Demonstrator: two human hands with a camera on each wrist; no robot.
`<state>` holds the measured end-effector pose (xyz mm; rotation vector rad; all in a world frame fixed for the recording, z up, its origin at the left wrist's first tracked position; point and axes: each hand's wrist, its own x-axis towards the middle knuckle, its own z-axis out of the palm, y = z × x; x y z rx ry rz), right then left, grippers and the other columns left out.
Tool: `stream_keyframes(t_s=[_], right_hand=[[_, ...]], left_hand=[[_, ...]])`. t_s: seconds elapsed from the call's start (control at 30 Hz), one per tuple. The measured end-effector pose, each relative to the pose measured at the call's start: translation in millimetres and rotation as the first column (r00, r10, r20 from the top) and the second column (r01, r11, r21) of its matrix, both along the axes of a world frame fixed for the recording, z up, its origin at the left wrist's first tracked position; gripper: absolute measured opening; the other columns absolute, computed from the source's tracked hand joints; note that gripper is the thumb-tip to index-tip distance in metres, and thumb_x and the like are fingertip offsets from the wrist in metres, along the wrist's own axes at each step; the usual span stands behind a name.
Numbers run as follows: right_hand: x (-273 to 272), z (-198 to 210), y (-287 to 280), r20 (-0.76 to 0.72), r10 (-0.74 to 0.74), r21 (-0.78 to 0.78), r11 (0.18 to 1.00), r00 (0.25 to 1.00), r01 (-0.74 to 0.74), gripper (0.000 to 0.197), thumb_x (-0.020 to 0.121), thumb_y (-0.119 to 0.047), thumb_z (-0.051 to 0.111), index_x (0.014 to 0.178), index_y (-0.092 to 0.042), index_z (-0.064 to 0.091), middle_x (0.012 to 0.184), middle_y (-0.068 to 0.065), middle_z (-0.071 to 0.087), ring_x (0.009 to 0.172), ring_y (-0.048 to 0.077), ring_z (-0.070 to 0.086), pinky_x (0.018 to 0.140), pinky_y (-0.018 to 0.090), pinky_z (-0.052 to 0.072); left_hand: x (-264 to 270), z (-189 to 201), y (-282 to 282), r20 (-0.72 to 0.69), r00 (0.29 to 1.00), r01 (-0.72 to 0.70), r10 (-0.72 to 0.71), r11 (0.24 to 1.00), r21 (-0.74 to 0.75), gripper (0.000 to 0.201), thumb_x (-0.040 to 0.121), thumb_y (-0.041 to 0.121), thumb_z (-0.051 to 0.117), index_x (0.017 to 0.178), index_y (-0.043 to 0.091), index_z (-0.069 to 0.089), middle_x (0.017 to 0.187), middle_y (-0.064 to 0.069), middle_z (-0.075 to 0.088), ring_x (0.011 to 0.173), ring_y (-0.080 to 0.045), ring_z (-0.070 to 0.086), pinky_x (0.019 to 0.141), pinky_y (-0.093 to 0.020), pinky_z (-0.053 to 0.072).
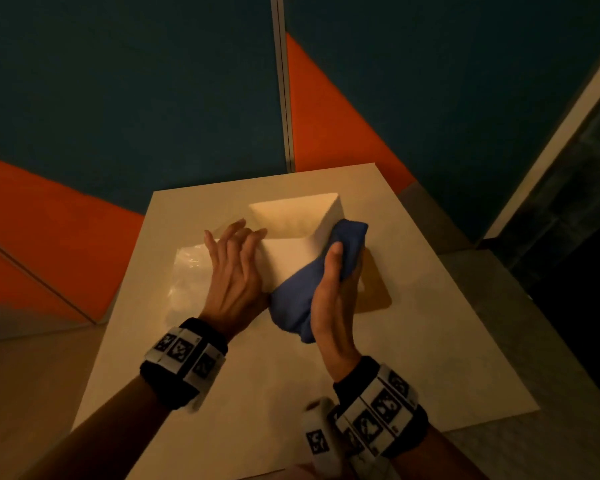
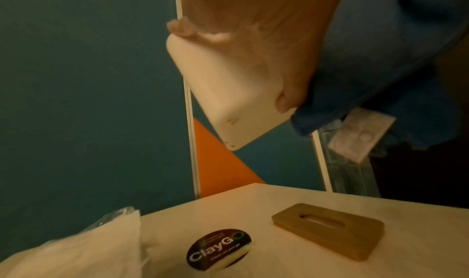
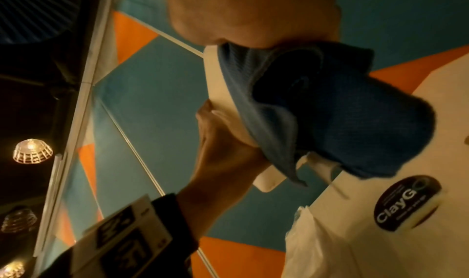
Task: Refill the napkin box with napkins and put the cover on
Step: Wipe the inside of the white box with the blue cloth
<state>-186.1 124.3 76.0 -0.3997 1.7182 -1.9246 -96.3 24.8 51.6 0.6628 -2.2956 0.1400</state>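
Note:
The white napkin box (image 1: 288,254) is lifted off the table and tilted, its open top (image 1: 291,216) facing away from me. My left hand (image 1: 236,251) grips its left side, thumb underneath, as the left wrist view shows on the box (image 2: 228,93). My right hand (image 1: 336,271) holds a blue cloth (image 1: 298,299) against the box's right side and front corner; the cloth (image 3: 342,111) drapes over the box (image 3: 220,85). The flat brown cover (image 2: 327,230) with its slot lies on the table, partly hidden behind my right hand (image 1: 374,292). A plastic-wrapped napkin pack (image 1: 191,278) lies left of the box.
The pale square table (image 1: 257,393) stands against a teal and orange wall. A round black "ClayGo" sticker (image 2: 218,249) sits on the table between the napkin pack (image 2: 76,252) and the cover. The table's right edge drops to a dark floor.

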Motion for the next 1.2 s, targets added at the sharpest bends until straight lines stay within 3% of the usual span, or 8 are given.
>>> stream_keyframes(t_s=[0.27, 0.43, 0.63, 0.77, 0.9, 0.97, 1.07, 1.2], right_hand=[[-20, 7, 2, -0.273, 0.029, 0.106, 0.994, 0.962, 0.0, 0.066, 0.092, -0.056, 0.029, 0.149, -0.034, 0.004, 0.154, 0.005, 0.03, 0.139, 0.024, 0.034, 0.111, 0.042, 0.033], [4, 13, 4, -0.737, 0.138, 0.128, 0.99, 0.662, -0.063, 0.067, 0.091, -0.05, 0.036, 0.132, -0.063, -0.015, 0.153, 0.0, -0.002, 0.143, 0.022, 0.004, 0.118, 0.054, 0.009], [-32, 23, -1, -0.222, 0.215, 0.131, 0.973, 0.951, -0.189, 0.08, 0.085, -0.072, 0.023, 0.147, -0.022, 0.027, 0.151, 0.01, 0.035, 0.137, 0.02, 0.036, 0.113, 0.043, 0.031], [-59, 33, 0, 0.048, 0.408, 0.162, 0.897, 0.912, -0.411, 0.053, 0.098, -0.045, 0.03, 0.133, -0.008, 0.047, 0.128, 0.011, 0.055, 0.117, 0.021, 0.049, 0.1, 0.031, 0.037], [-71, 35, -1, 0.185, 0.511, 0.084, 0.843, 0.84, -0.531, 0.032, 0.099, -0.032, 0.036, 0.104, -0.015, 0.062, 0.083, 0.001, 0.061, 0.078, 0.01, 0.056, 0.071, 0.017, 0.046], [-70, 32, -1, 0.233, 0.516, 0.09, 0.832, 0.824, -0.547, 0.027, 0.096, -0.039, 0.041, 0.096, -0.022, 0.063, 0.076, -0.004, 0.066, 0.073, 0.004, 0.06, 0.066, 0.014, 0.049], [-56, 31, 3, 0.326, 0.52, 0.113, 0.808, 0.79, -0.578, 0.038, 0.08, -0.048, 0.06, 0.105, -0.02, 0.065, 0.089, 0.003, 0.066, 0.088, 0.018, 0.061, 0.081, 0.029, 0.045], [-49, 21, -4, 0.389, 0.424, 0.12, 0.857, 0.818, -0.501, 0.022, 0.083, -0.034, 0.056, 0.075, -0.014, 0.057, 0.07, 0.006, 0.053, 0.066, 0.021, 0.051, 0.066, 0.033, 0.04]], left_hand=[[19, 0, -13, 0.036, 0.989, 0.132, -0.141, 0.971, 0.199, 0.086, 0.054, 0.059, 0.066, 0.115, 0.009, 0.03, 0.123, -0.012, 0.031, 0.122, -0.034, 0.029, 0.102, -0.066, 0.013], [11, 3, -9, 0.019, 0.996, 0.086, -0.091, 0.975, 0.204, 0.089, 0.047, 0.042, 0.087, 0.11, 0.008, 0.036, 0.12, -0.008, 0.031, 0.121, -0.031, 0.024, 0.098, -0.058, 0.014], [25, 4, -9, 0.01, 0.981, 0.184, -0.195, 0.938, 0.294, 0.083, 0.067, 0.079, 0.045, 0.111, 0.01, 0.034, 0.129, -0.016, 0.032, 0.123, -0.032, 0.024, 0.099, -0.06, 0.012], [30, 6, -8, -0.062, 0.98, 0.198, -0.189, 0.905, 0.377, 0.085, 0.062, 0.081, 0.047, 0.112, 0.014, 0.034, 0.133, -0.03, 0.038, 0.126, -0.024, 0.02, 0.097, -0.068, 0.02], [36, 1, -22, -0.094, 0.941, 0.337, -0.325, 0.867, 0.368, 0.085, 0.062, 0.077, 0.055, 0.131, 0.049, 0.015, 0.146, 0.034, 0.011, 0.136, 0.01, 0.011, 0.102, -0.064, 0.027], [35, 3, -21, -0.102, 0.944, 0.323, -0.314, 0.814, 0.483, 0.104, 0.055, 0.081, 0.057, 0.138, 0.041, 0.008, 0.141, 0.044, 0.004, 0.133, 0.012, 0.014, 0.107, -0.052, 0.027], [30, 6, -24, -0.082, 0.968, 0.232, -0.239, 0.713, 0.662, 0.128, 0.047, 0.088, 0.051, 0.143, 0.013, 0.01, 0.144, 0.022, 0.006, 0.136, -0.007, 0.011, 0.116, -0.045, 0.015], [27, 10, -25, 0.219, 0.957, 0.088, -0.191, 0.909, 0.408, 0.126, 0.056, 0.089, 0.041, 0.144, 0.018, -0.014, 0.154, -0.009, -0.008, 0.142, -0.023, -0.003, 0.116, -0.056, 0.011]])
